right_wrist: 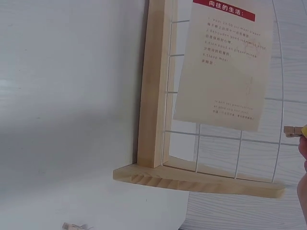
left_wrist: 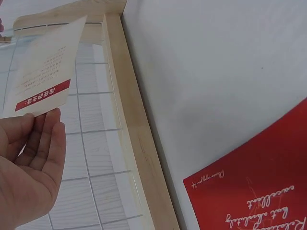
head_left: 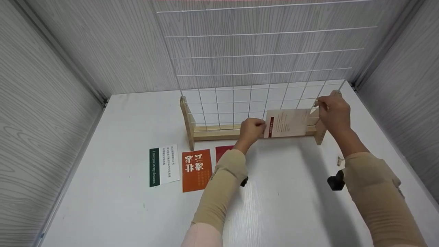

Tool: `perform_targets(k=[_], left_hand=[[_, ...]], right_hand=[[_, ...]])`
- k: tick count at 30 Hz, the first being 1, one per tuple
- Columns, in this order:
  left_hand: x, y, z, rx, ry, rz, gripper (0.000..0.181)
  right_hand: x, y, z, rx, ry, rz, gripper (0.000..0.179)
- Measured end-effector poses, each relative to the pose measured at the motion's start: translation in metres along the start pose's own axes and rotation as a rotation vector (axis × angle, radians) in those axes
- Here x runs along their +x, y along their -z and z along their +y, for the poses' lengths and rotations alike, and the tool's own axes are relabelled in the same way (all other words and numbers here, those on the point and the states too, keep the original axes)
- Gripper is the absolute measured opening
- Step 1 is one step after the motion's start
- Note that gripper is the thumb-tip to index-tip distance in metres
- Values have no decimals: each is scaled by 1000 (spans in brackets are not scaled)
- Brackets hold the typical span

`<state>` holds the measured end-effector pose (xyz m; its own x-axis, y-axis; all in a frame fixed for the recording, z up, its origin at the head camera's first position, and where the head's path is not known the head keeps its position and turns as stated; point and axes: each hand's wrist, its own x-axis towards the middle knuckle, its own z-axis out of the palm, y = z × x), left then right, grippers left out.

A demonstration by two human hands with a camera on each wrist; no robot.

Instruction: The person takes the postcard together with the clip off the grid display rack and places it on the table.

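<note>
With thumb and fingertips, my left hand point(head_left: 251, 132) pinches the edge of a cream card point(head_left: 289, 122) that has a red title band and lines of print. The card stands sideways against the lower right part of a white wire grid point(head_left: 233, 102). In the left wrist view, the thumb of the left hand point(left_wrist: 36, 158) lies over the card's corner. My right hand point(head_left: 334, 111) is at the grid's right side, just beyond the card's far edge. A small wooden clothespin point(right_wrist: 292, 131) sticks out from its fingertips in the right wrist view.
The grid stands in a wooden base with a bar point(head_left: 216, 135) and two end pieces. On the table point(head_left: 113, 206) to the left lie a green-and-white card point(head_left: 168, 164), an orange card point(head_left: 197, 171) and a red card point(left_wrist: 254, 182). Another clothespin point(head_left: 339, 160) lies at right.
</note>
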<state>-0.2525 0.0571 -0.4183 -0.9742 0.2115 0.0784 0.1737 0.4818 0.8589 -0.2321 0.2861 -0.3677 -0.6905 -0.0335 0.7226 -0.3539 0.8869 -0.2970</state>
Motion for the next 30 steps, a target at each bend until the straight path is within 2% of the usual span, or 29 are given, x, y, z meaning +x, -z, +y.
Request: perform_targets(k=[6,13,17,27,30], left_hand=[[-3,6,-8,-14,23,-25,15],[-8,8,-16,-51,20,-38,12],[-11,8,-21,-84,49,-48,12],[-20,8,-29,-198,106,-96,11],[-21,7,-34,-241,144,-110,12]], right_hand=[[-7,4,2,35,-34,-39,9],[-16,7,7,84,-12,-1,10],[-21,9,11,104,-20,22,12],[-42,13,28,112,-143,34,12],[-50,13,34,113,-170,45,12]])
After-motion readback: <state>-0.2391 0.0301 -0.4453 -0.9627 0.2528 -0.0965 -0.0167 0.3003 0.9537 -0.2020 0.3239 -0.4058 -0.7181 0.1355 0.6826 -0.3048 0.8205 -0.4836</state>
